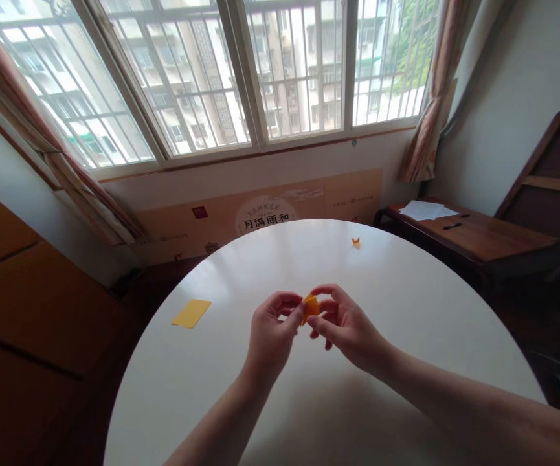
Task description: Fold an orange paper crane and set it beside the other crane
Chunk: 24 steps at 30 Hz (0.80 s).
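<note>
A small folded piece of orange paper [311, 308] is held up over the white table, between my two hands. My left hand [276, 321] pinches its left edge between thumb and fingers. At its right side my right hand [345, 323] has the thumb on the lower edge and the index finger at the top corner. The other right fingers curl loosely behind it. Part of the paper is hidden by my fingertips.
On the round white table [202, 401], yellow paper sheets [191, 313] lie at the left and a small folded orange paper figure [356, 243] stands at the far right. Beyond the table's right edge, a wooden bench [483, 233] carries white papers [428, 210].
</note>
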Each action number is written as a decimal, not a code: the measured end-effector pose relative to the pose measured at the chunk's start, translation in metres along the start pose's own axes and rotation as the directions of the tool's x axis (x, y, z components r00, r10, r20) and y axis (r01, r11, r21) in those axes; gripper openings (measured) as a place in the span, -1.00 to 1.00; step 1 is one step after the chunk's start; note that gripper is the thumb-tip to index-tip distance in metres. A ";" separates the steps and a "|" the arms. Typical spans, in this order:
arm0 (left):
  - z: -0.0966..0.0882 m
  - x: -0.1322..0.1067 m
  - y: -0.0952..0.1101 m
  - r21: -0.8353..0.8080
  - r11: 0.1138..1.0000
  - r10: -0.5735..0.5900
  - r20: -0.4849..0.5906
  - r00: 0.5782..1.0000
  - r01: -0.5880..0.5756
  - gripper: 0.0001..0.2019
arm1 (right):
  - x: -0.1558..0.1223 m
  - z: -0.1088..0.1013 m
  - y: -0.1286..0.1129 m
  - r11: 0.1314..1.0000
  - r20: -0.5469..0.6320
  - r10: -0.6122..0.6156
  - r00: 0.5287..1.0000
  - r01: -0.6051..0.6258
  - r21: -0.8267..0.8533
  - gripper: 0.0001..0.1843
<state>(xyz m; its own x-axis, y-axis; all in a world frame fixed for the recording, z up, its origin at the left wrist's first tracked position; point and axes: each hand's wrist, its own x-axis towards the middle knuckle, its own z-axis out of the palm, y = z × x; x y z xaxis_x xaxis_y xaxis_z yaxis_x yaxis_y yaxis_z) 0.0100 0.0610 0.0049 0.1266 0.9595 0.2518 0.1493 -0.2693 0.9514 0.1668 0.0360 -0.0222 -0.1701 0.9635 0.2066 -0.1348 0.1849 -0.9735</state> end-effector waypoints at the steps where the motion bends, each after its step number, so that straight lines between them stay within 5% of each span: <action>1: 0.000 -0.001 0.000 0.024 0.999 0.021 -0.002 1.000 -0.021 -0.84 | 0.000 0.000 0.000 1.000 -0.014 -0.002 1.000 0.002 -0.004 -0.60; 8: 0.001 -0.004 0.003 0.095 0.995 0.035 -0.013 0.999 -0.033 -0.80 | 0.002 -0.004 0.001 0.999 -0.096 -0.026 0.995 0.023 -0.028 -0.70; 15: 0.007 -0.005 0.001 -0.046 0.995 -0.086 0.013 0.996 0.087 -0.63 | 0.002 -0.002 -0.001 0.983 -0.128 -0.088 0.988 0.066 -0.171 -0.66; 24: 0.011 -0.005 -0.006 -0.070 0.986 -0.145 0.071 0.987 0.150 -0.78 | 0.006 -0.005 0.004 0.956 -0.160 -0.138 0.977 0.089 -0.280 -0.72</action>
<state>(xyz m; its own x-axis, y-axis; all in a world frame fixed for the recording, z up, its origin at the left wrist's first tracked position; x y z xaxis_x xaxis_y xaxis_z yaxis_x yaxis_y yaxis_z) 0.0197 0.0564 -0.0041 0.1727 0.9801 0.0981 0.0974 -0.1161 0.9884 0.1697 0.0438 -0.0248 0.0089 0.9471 0.3207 0.1291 0.3169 -0.9396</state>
